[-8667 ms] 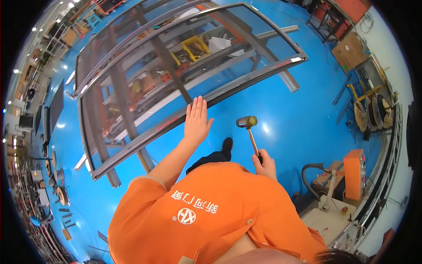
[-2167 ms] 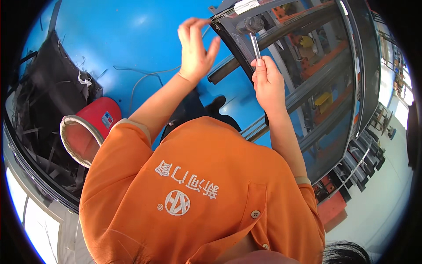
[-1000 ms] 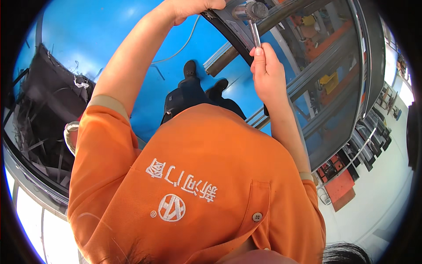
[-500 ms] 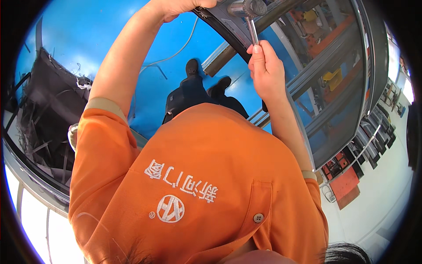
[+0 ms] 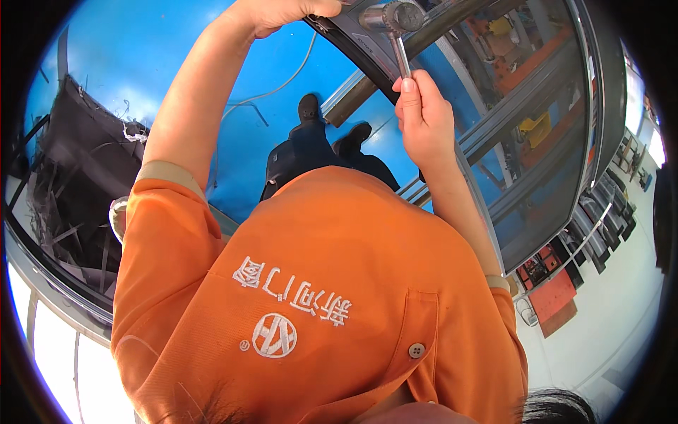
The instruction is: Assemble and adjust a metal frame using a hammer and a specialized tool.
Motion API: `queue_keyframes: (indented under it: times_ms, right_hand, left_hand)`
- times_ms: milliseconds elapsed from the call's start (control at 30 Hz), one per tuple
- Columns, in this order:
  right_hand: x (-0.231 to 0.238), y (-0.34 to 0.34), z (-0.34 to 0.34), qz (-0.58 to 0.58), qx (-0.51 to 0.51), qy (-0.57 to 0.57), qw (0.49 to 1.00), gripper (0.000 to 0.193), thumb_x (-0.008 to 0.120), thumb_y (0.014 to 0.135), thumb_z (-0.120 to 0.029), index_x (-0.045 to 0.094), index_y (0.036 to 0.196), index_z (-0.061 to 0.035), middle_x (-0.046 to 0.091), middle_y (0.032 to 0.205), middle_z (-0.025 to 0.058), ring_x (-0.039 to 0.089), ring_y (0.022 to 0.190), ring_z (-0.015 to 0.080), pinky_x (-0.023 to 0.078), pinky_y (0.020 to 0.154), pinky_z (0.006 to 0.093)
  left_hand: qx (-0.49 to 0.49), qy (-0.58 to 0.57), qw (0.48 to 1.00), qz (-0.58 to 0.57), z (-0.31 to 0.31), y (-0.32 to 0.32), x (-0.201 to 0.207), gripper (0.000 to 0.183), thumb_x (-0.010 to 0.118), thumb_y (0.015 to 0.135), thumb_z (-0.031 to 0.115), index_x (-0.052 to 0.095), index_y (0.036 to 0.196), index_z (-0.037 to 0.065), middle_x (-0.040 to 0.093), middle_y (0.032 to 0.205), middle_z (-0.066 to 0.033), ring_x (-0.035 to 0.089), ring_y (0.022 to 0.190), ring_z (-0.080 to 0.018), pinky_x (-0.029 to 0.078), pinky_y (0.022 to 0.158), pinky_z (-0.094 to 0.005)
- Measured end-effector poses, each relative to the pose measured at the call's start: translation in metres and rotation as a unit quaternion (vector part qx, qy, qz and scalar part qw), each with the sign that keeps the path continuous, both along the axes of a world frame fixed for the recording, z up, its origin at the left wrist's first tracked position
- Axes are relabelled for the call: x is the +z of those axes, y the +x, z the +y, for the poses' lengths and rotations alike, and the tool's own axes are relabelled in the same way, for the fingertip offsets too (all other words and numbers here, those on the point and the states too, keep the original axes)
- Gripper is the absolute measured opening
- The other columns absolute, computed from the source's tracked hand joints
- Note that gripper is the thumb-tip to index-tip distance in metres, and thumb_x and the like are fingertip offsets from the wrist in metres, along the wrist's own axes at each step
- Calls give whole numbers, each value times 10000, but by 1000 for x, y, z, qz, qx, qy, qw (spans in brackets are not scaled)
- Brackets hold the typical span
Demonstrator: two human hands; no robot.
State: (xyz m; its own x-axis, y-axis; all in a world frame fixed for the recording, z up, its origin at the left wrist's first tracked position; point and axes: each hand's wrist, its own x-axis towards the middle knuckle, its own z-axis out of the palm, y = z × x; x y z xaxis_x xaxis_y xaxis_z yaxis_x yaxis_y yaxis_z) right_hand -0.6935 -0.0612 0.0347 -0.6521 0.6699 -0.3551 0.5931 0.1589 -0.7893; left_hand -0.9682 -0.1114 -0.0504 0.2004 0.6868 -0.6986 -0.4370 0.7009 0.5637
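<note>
Gripping a hammer (image 5: 388,20) over the corner of a dark frame (image 5: 366,58)

The right hand (image 5: 427,127) is closed around the hammer's handle, its thumb laid straight along the shaft, at the frame's near edge. So much of the handle sits inside the fist that only a short length shows below the head; that choked-up hold probably trades swing for control. The head is over the frame's corner, though whether it touches or hovers I cannot tell.

The left hand (image 5: 282,10) is at the tip of the same corner, fingers curled inward. The top of the view cuts it off, so I cannot tell whether it is pinching something or only bracing the rim; its place there suggests steadying.

The frame lies flat to the person's right. A metal bar (image 5: 351,97) runs beneath and pokes out past its near edge, presumably one of the supports keeping it off the blue floor (image 5: 183,42). Through the frame's see-through pane (image 5: 522,219) a yellow tray (image 5: 538,128) shows, apparently lower down. Left of the frame, a thin cable (image 5: 288,83) trails across the floor. Well apart from the frame, farther left, is a heap of dark sheeting (image 5: 88,148) with ragged edges.
</note>
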Motion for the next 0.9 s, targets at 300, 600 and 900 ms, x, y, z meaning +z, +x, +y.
queue_keyframes:
  times_ms: [300,600,900]
  right_hand:
    - [-2,2,1,7,12,16,1000,217,474,1099,-216,593,994,-69,500,619,-23,429,536,88,343,519,257]
    - [0,1,1,14,4,15,1000,221,476,1099,-217,606,1019,-58,508,636,-15,440,558,95,350,537,253]
    - [22,-20,3,-61,58,106,991,234,482,1096,-225,623,1063,-42,554,666,5,479,581,119,390,558,282]
  left_hand:
    - [-12,51,995,84,4,1,20,595,757,749,301,637,1178,-93,622,925,-94,545,791,-175,460,708,-261]
    - [232,153,959,53,-26,41,2,674,846,810,260,538,1299,-87,634,1096,-139,600,919,-203,525,850,-338]
    - [451,192,871,20,-18,135,-12,649,813,871,104,452,1401,10,613,1217,-142,614,1069,-223,525,949,-343]
